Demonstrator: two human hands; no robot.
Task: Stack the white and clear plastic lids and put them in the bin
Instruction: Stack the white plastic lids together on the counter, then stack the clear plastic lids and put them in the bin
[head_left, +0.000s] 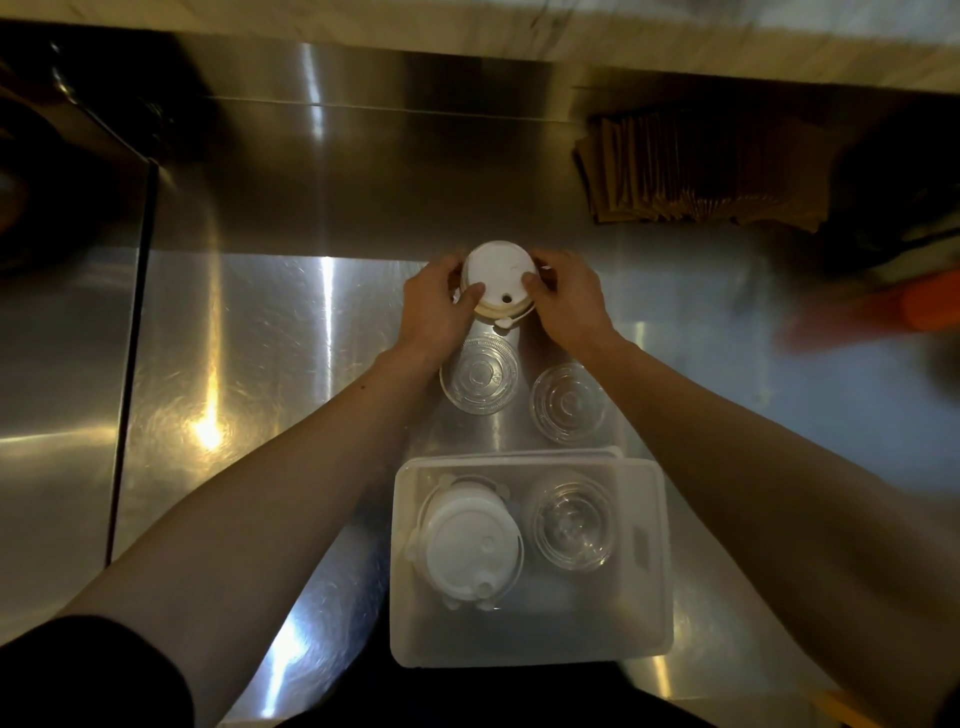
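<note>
A stack of white lids (500, 278) stands on the steel counter, gripped from both sides by my left hand (434, 306) and my right hand (566, 299). Just nearer me lie two clear lid stacks on the counter, one on the left (480, 374) and one on the right (569, 402). The translucent plastic bin (652, 545) sits at the counter's front edge. Inside it are a white lid stack (470, 543) on the left and a clear lid stack (571, 525) on the right.
A row of brown paper sleeves or bags (691, 171) leans at the back right. An orange object (930, 306) lies blurred at the far right. A dark recess (62, 171) opens at the left beyond the counter's raised edge.
</note>
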